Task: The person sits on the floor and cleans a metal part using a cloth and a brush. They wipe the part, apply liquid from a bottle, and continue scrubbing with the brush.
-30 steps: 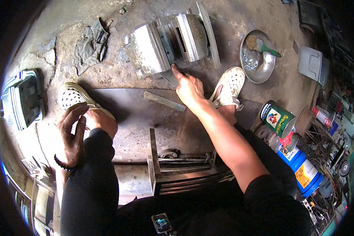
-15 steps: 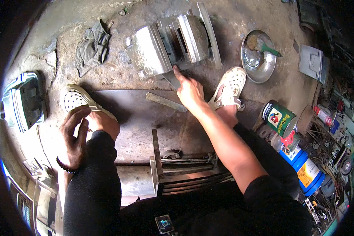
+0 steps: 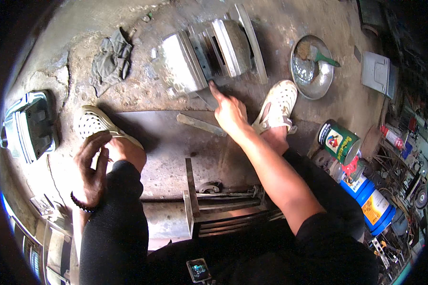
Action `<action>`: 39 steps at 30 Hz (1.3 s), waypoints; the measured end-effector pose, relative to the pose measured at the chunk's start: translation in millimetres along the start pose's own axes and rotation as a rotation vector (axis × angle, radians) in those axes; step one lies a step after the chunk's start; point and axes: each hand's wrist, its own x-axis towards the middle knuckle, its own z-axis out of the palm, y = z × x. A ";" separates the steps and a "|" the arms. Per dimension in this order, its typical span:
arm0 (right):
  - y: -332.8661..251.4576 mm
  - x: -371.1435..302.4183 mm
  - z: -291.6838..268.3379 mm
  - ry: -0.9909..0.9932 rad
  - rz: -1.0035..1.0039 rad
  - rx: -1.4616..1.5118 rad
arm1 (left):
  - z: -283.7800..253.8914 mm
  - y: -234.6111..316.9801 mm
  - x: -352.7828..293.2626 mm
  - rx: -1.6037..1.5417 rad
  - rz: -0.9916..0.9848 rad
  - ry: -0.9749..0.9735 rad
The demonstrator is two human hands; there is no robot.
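A heavy metal machine part [image 3: 178, 61] with two curved, shiny blocks and a slot between them lies on the floor ahead of me. My right hand [image 3: 230, 111] reaches to its near edge, the index fingertip touching or almost touching the metal. The other fingers of that hand are bent under, and a dark flat piece [image 3: 205, 99] shows beside them. Over my left knee hangs my left hand [image 3: 91, 164], fingers loosely curved and thumb apart, with nothing seen in it. Below the right hand lies a flat metal bar [image 3: 201, 124].
A metal bowl [image 3: 324, 81] holding a green-handled brush [image 3: 324, 58] sits at the far right. Nearer are a green can [image 3: 338, 141] and a blue bucket [image 3: 368, 204]. A grey rag [image 3: 111, 61] and a metal block [image 3: 31, 126] lie to the left. Slatted metal [image 3: 233, 223] is below.
The view has shifted very slightly. Both hands keep the same pose, and the right index finger stays at the machine part's near edge.
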 end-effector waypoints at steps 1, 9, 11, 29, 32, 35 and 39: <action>-0.6 0.7 0.2 -0.042 0.040 0.019 | -0.2 0.1 -1.5 0.048 0.045 0.026; -1.5 2.0 -4.0 -0.086 0.076 -0.062 | -0.7 2.3 0.9 0.110 0.113 0.020; -4.4 3.2 -6.2 -0.046 0.031 -0.092 | -1.9 7.4 1.7 0.101 0.090 0.028; -11.6 6.0 -6.8 0.006 0.044 -0.040 | -5.8 3.9 -1.7 0.046 0.071 0.067; -13.4 7.4 -9.1 -0.051 0.080 -0.121 | -5.8 4.0 -1.6 0.086 0.101 0.092; -9.0 4.3 -7.9 -0.009 0.010 -0.173 | -3.5 2.7 0.3 -0.010 0.107 0.092; 0.6 -18.6 0.8 -0.029 0.073 -0.079 | -8.4 1.2 -2.8 0.023 0.079 0.060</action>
